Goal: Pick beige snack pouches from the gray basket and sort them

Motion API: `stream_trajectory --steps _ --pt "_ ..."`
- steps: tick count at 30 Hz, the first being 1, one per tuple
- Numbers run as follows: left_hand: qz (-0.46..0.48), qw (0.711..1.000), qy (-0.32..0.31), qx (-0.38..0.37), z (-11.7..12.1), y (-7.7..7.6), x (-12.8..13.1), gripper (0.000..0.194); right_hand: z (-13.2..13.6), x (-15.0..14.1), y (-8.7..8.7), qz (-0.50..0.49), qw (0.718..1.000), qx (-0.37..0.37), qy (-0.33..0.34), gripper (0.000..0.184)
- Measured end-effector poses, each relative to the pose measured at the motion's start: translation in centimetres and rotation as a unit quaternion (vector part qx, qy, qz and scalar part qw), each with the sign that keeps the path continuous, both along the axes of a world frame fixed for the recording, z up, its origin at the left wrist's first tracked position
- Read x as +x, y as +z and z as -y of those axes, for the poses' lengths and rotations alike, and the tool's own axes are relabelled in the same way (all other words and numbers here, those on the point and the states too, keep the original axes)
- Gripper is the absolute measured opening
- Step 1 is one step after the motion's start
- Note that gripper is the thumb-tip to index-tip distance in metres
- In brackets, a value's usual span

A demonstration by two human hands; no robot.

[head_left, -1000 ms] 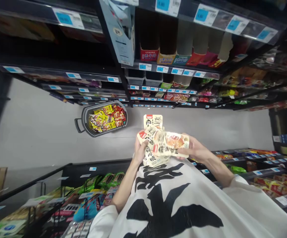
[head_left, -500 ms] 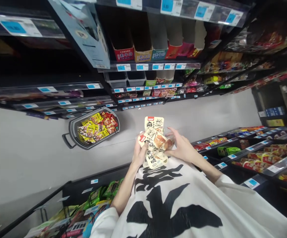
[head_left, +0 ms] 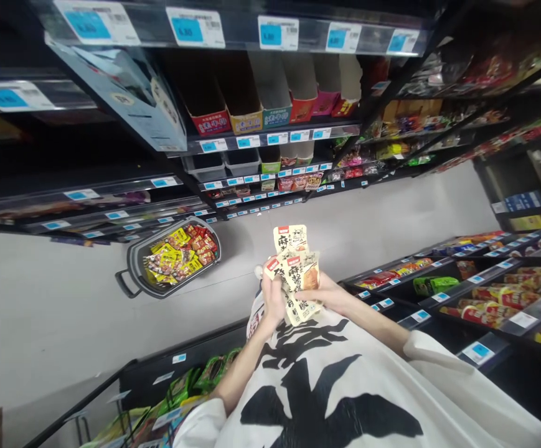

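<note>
Several cream-coloured snack packets (head_left: 290,239) with black lettering and red corner labels are fanned out in front of my chest. My left hand (head_left: 274,297) is closed round the left side of the bunch, its thumb pressed on the front. From the right, my right hand (head_left: 322,294) pinches the frontmost snack packet (head_left: 304,277), which shows a brown food picture and overlaps the others. The fingers behind the packets are hidden.
A grey handled basket (head_left: 132,261) holding yellow and red snack packets stands on the floor to the left. Shelves with open display boxes (head_left: 246,123) and price tags rise ahead. Low shelves of snacks (head_left: 498,305) run along the right; green packages (head_left: 211,371) sit lower left.
My right hand has gone from loosely spread fingers to a pinch on a packet, which now faces me upright in front of the bunch. The camera view has shifted slightly.
</note>
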State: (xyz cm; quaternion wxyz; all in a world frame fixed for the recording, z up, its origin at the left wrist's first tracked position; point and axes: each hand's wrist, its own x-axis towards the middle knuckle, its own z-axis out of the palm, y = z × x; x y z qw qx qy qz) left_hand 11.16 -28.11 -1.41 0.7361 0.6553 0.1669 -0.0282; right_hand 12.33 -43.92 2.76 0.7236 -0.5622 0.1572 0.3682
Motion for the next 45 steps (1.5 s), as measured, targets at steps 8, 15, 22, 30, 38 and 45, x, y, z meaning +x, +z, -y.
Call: stream_trajectory --steps 8,15,22,30,38,45 --pt "0.047 0.997 -0.006 0.059 6.8 4.1 1.9 0.053 6.1 4.4 1.0 0.039 0.999 0.039 0.001 0.072" --pt "0.082 0.946 -0.266 0.167 8.0 7.4 2.2 0.044 10.1 1.4 0.1 -0.02 0.988 0.139 -0.072 0.064" --pt "0.232 0.913 -0.332 -0.056 9.9 6.1 8.4 0.113 13.7 0.9 -0.7 -0.051 0.974 0.218 0.035 0.073" --pt "0.184 0.964 -0.182 -0.06 15.8 5.2 5.6 0.031 16.8 0.3 -1.0 -0.065 0.982 0.179 0.011 0.071" --pt "0.198 0.972 -0.089 -0.091 16.1 4.1 4.4 0.048 16.6 1.2 -0.1 -0.046 0.987 0.149 0.037 0.073" --pt "0.162 0.958 -0.156 -0.177 12.5 3.3 5.3 0.052 13.7 1.3 0.1 -0.09 0.981 0.146 0.088 0.069"
